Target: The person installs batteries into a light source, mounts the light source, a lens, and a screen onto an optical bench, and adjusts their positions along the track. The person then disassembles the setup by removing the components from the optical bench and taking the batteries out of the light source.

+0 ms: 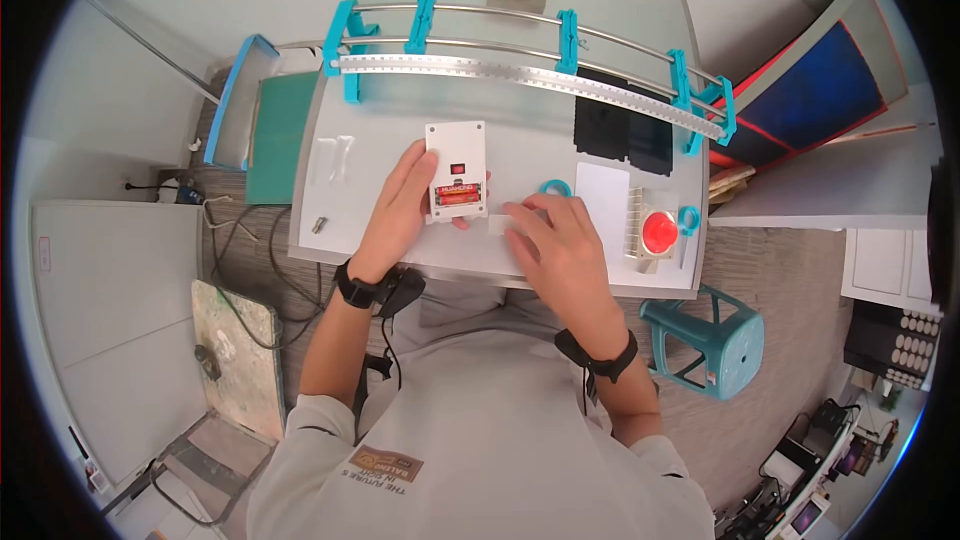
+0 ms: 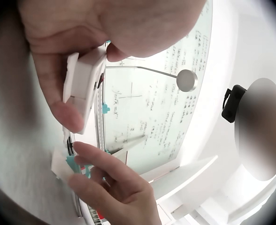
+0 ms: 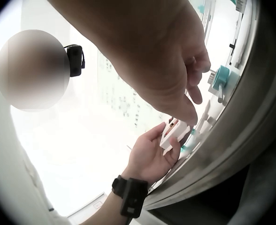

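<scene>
My left hand (image 1: 393, 218) grips a white plastic box (image 1: 458, 145) by its sides, turned so its back faces up. In that back are a small dark red window or switch (image 1: 458, 169) and an uncovered battery compartment with red batteries (image 1: 459, 195). Just right of the box, my right hand (image 1: 565, 258) pinches a small flat white piece (image 2: 60, 165) between thumb and fingertips. The left wrist view has this piece close below the box's lower end. Seen from the right wrist, the box (image 3: 172, 136) lies between the left thumb and fingers.
A ruler-faced rail frame (image 1: 450, 65) with teal brackets spans the table's (image 1: 385, 155) far side. To the right lie a teal tape ring (image 1: 556, 186), white paper (image 1: 602, 195), black sheets (image 1: 625, 130) and a red-domed device (image 1: 659, 232). A small metal piece (image 1: 319, 225) sits at left.
</scene>
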